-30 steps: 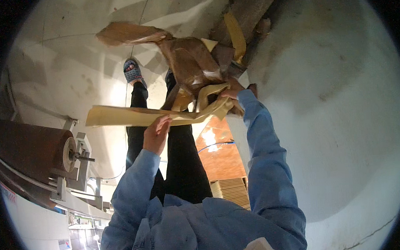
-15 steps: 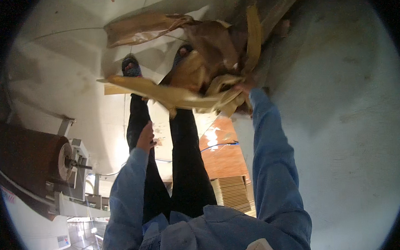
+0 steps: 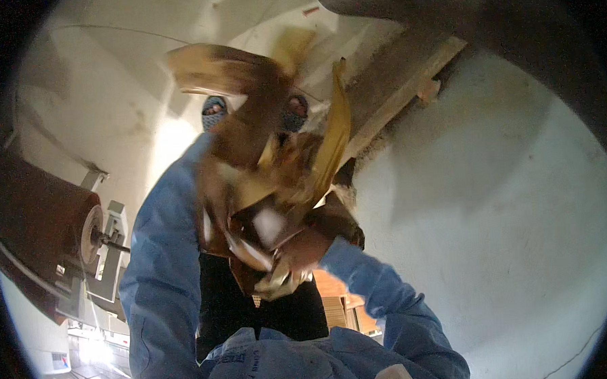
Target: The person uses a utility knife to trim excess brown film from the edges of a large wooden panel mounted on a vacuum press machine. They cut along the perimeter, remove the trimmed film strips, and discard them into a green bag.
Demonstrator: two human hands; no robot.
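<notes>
A crumpled bundle of glossy brown and yellowish paper-like strips (image 3: 250, 198) is gathered in front of my body, smeared by motion. My right hand (image 3: 305, 250) is closed on its lower right part. One long yellowish strip (image 3: 338, 123) sticks up on the right, and a wide brown strip (image 3: 217, 68) flaps out at the far left. My left arm (image 3: 162, 243) reaches forward along the bundle's left side; the left hand is hidden behind the strips, so its fingers do not show.
On the left a large brown roll (image 3: 41, 228) sits on a shaft in a metal frame (image 3: 109, 245). A pale wall or panel (image 3: 480, 202) rises on the right, with a ledge (image 3: 407, 90) at its far end. My shoes (image 3: 213, 112) stand on the pale floor.
My right hand has drawn the bundle nearer to my body and to the left. My left arm has swung forward from beside my leg up to the bundle.
</notes>
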